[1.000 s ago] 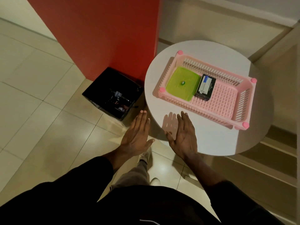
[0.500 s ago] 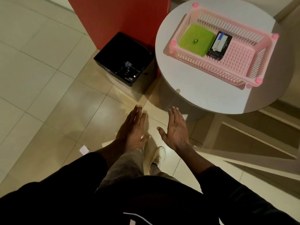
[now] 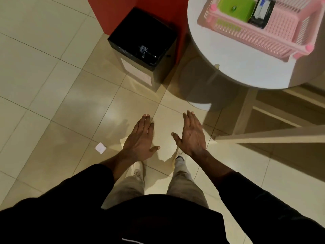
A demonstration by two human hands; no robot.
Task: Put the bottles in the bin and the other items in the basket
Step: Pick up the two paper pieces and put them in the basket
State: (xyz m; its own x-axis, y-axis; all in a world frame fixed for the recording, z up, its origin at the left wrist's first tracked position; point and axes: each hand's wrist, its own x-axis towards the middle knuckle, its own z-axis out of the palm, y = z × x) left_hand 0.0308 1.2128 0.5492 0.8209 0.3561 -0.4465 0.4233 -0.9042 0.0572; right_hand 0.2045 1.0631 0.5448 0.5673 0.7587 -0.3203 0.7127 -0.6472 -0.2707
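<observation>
- Left hand and right hand hover flat, fingers straight, holding nothing.
- Bottle lies in the bin, far left; green square and dark box sit in the basket, far right.
- Risk: the paper scrap on the near floor may go unsorted.

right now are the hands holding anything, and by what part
Nothing is held. The left hand and the right hand are both flat, fingers straight, over the floor tiles.

The basket sits on the table, holding a flat pad with a box just right of it. Left of the table, on the floor, stands the bin, a bottle inside.
</observation>
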